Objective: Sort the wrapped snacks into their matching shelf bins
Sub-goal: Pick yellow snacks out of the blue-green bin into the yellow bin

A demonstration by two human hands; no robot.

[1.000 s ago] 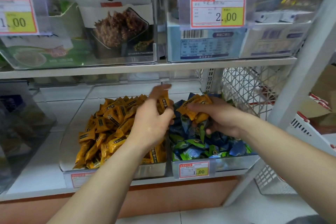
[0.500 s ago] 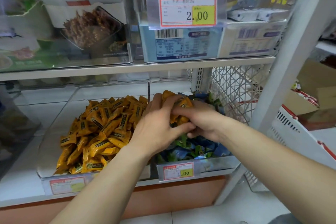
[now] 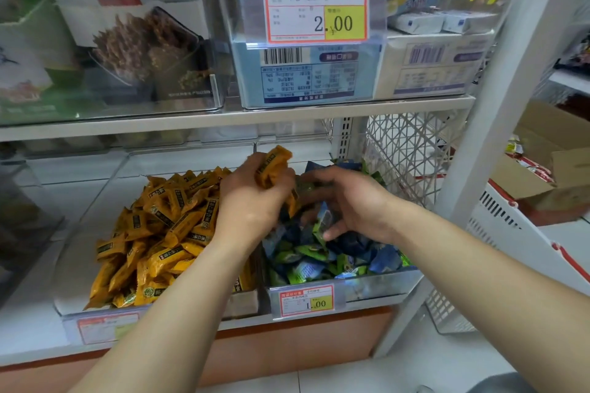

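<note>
Currently the left hand (image 3: 255, 204) grips a bunch of orange wrapped snacks (image 3: 273, 164), held up over the divide between the two clear bins on the lower shelf (image 3: 32, 322), just above the far right edge of the orange snack pile (image 3: 166, 233) in the left bin (image 3: 79, 252). Right hand (image 3: 354, 204) is just right of it, fingers curled down into the blue and green snacks (image 3: 319, 258) in the right bin (image 3: 383, 282); cannot tell if it actually grips any. Price tag reading 1.00 (image 3: 306, 300) sits on the right bin's near wall.
</note>
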